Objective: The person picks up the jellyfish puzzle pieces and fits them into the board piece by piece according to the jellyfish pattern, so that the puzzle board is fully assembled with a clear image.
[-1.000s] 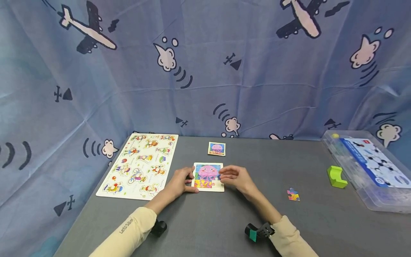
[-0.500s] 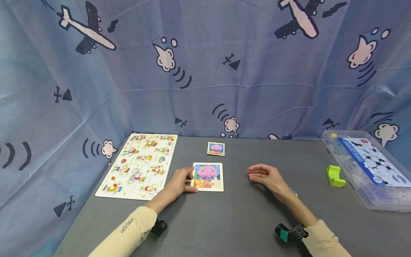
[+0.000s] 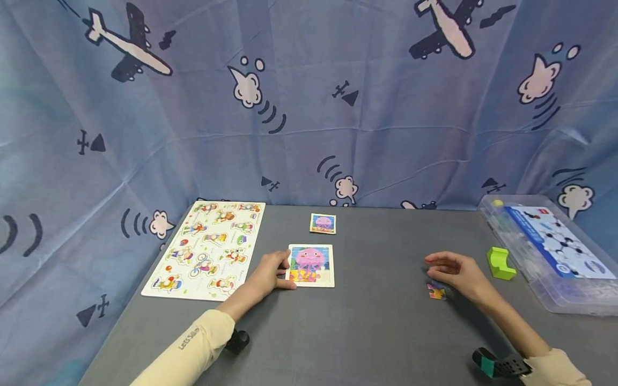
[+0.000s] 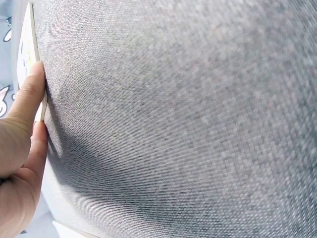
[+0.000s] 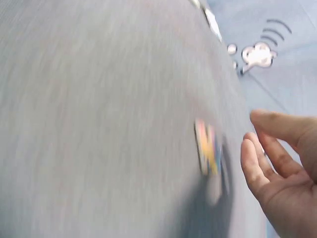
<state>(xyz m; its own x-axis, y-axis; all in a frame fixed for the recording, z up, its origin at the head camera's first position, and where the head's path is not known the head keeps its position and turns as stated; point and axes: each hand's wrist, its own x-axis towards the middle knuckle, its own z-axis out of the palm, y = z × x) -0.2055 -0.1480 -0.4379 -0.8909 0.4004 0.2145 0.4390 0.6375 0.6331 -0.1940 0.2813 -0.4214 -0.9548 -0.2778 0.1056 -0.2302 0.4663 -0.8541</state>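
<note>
A square jigsaw puzzle (image 3: 311,258) with a pink jellyfish lies in its pale tray on the grey table, the tray's lower right corner bare. My left hand (image 3: 267,272) holds the puzzle tray by its left side, thumb at the near corner and fingers along the edge. In the left wrist view, finger and thumb of the left hand (image 4: 25,134) meet the tray's edge (image 4: 43,109). Over on the right, my right hand (image 3: 456,273) hovers with relaxed fingers above a loose puzzle piece (image 3: 436,292), partly covering it. The right wrist view shows that piece (image 5: 207,148) blurred, beside the empty fingers.
A small jellyfish picture card (image 3: 323,223) lies behind the puzzle. To the left is a large white board (image 3: 207,249) with printed cartoon figures. A green curved block (image 3: 501,264) and a clear plastic case (image 3: 536,292) with a blue-and-white sheet stand at the right.
My right hand has left the puzzle's right side and moved right, empty, to the loose piece. My left hand has stayed on the tray's left edge.
</note>
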